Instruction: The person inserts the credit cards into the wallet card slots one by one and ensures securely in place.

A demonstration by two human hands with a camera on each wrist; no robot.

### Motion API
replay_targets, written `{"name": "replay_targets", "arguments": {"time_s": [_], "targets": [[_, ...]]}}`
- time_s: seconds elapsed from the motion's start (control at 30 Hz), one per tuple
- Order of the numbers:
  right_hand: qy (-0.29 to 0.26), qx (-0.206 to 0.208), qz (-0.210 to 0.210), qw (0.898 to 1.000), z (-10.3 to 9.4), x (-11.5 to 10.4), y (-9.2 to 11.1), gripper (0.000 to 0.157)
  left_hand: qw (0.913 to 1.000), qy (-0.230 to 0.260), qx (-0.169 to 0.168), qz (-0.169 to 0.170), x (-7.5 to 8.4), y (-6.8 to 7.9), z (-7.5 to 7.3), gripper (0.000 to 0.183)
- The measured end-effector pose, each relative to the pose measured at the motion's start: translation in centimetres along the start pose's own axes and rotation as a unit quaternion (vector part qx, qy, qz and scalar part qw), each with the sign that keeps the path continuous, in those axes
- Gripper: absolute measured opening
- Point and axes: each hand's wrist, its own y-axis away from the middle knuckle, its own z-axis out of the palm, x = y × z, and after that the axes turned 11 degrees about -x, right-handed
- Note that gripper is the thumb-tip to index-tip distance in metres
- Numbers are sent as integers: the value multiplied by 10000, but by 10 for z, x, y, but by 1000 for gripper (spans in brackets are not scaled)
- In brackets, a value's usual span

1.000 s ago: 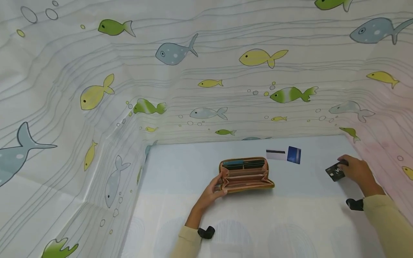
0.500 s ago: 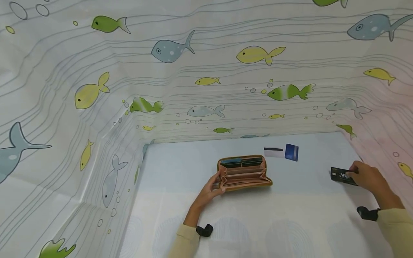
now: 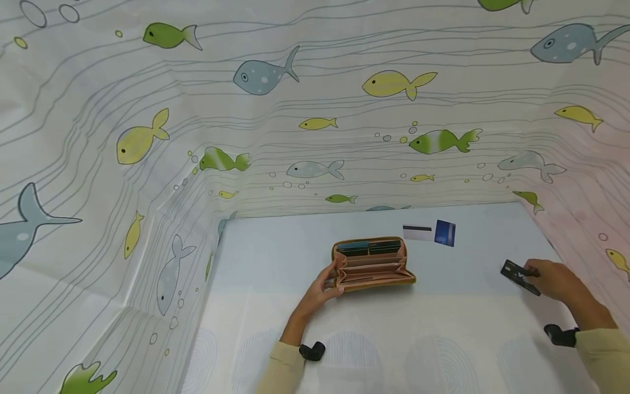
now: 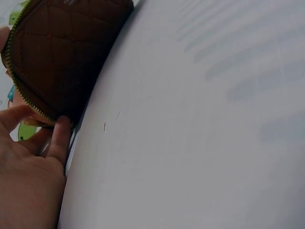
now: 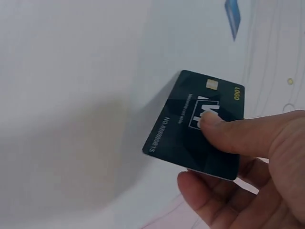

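An unzipped brown quilted wallet [image 3: 374, 268] stands on the table, its pink compartments facing up and dark and teal cards in its back slots. My left hand [image 3: 316, 295] grips its left end; in the left wrist view the fingers [image 4: 59, 138] lie at the gold zipper edge. On the right, my right hand [image 3: 556, 282] pinches a black card [image 5: 190, 124] between the thumb on top and the fingers beneath. The card has a gold chip and white lettering, partly covered by the thumb. It is tilted and appears held above the table.
A white card with a dark stripe [image 3: 417, 232] and a blue card [image 3: 445, 233] lie on the table [image 3: 275, 246] right of the wallet. Fish-patterned sheeting [image 3: 275, 131] rises at the back and both sides.
The right hand has drawn slightly right and toward the front with the black card, turning the card on the way. The left hand and wallet stay in place; the view shifted slightly.
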Motion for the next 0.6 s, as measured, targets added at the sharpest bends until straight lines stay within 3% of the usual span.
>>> {"name": "replay_targets", "arguments": {"time_s": [0.2, 0.6], "targets": [[-235, 568, -260, 9978, 5, -23, -3, 13, 9999, 56, -32, -134, -1, -1, -1, 81], [-242, 1103, -954, 9890, 6, -85, -9, 12, 10000, -30, -59, -57, 1, -1, 0, 81]]}}
